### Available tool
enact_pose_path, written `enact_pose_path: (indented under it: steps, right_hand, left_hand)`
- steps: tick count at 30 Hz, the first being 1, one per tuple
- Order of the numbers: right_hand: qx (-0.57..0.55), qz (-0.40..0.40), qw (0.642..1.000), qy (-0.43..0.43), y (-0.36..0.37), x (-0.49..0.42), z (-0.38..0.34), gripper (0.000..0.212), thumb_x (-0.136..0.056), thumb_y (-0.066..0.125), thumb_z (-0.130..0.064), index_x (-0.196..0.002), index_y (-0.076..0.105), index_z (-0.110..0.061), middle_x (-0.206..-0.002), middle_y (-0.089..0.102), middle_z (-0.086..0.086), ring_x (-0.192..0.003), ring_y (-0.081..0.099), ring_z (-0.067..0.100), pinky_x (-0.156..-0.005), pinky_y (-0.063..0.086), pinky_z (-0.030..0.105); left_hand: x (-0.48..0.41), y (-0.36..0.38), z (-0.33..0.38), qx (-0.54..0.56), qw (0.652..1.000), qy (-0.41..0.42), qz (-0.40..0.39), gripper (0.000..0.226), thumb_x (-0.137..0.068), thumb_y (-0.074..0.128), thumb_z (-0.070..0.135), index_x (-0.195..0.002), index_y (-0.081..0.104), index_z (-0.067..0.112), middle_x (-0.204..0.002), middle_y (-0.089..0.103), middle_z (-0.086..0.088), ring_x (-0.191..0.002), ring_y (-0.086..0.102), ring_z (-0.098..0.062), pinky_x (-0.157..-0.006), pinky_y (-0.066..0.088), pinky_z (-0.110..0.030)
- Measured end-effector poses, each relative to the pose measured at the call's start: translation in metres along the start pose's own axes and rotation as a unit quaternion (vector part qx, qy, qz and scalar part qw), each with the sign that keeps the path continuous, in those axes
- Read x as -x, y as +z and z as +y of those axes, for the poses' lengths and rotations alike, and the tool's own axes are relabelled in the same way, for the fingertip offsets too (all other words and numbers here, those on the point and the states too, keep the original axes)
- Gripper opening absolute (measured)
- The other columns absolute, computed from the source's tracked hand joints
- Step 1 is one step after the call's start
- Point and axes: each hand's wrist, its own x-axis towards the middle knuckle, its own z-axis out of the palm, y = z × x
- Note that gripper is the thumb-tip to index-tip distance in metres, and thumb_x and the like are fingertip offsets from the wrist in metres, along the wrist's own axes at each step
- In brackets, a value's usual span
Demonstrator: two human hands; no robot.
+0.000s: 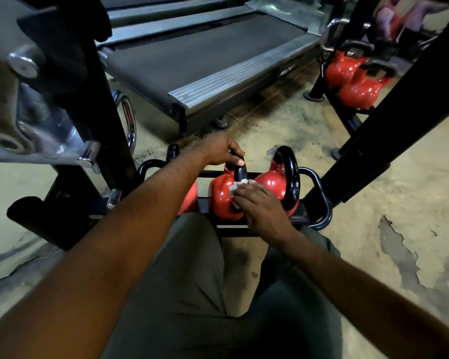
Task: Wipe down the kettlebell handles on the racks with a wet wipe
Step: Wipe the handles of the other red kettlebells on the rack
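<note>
Two red kettlebells stand side by side on a low black rack [319,203] in front of my knees. My left hand [222,151] grips the top of the black handle [240,173] of the middle kettlebell [221,200]. My right hand [259,206] holds a white wet wipe [240,185] against the lower part of that same handle. The right kettlebell [270,181] has a tall black handle [292,174] that nothing touches. A third red kettlebell [189,200] is mostly hidden behind my left forearm.
A treadmill [205,55] lies on the floor beyond the rack. A black and chrome machine frame [62,112] stands at the left. A black upright post [399,120] rises at the right, and behind it another rack carries red kettlebells [355,84]. The floor is worn concrete.
</note>
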Motion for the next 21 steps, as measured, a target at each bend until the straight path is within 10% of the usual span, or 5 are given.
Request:
enact_pose_path:
  steps: [8,13,21]
  right_hand:
    - [0.224,-0.280,0.926,-0.117,-0.008,-0.056,-0.027,0.029,-0.091,0.055,-0.032,-0.114,0.070,-0.021,-0.110,0.068,0.005,-0.120,0.056,0.026,-0.119,0.000,0.061]
    - [0.144,-0.134,0.968,-0.156,-0.001,-0.002,-0.006,0.018,-0.081,0.068,-0.024,-0.098,0.075,-0.021,-0.111,0.070,0.002,-0.122,0.055,0.024,-0.117,0.019,0.055]
    - [-0.007,0.086,0.996,0.009,0.012,0.022,0.015,0.025,-0.082,0.070,-0.006,-0.107,0.069,-0.013,-0.111,0.065,0.008,-0.107,0.058,0.025,-0.090,0.044,0.038]
  left_hand:
    - [0.006,0.004,0.000,0.005,1.000,0.005,0.017,0.036,-0.083,0.077,0.033,-0.115,0.073,0.018,-0.118,0.071,0.002,-0.106,0.064,-0.011,-0.083,0.042,-0.018]
    - [0.005,0.006,-0.003,0.009,1.000,0.004,0.019,0.037,-0.082,0.077,0.034,-0.116,0.073,0.020,-0.120,0.070,0.003,-0.111,0.062,-0.011,-0.088,0.040,-0.019]
    - [0.003,0.007,-0.006,0.017,0.999,0.013,0.027,0.037,-0.082,0.078,0.031,-0.115,0.073,0.017,-0.119,0.071,0.002,-0.097,0.055,0.002,-0.075,0.035,-0.006]
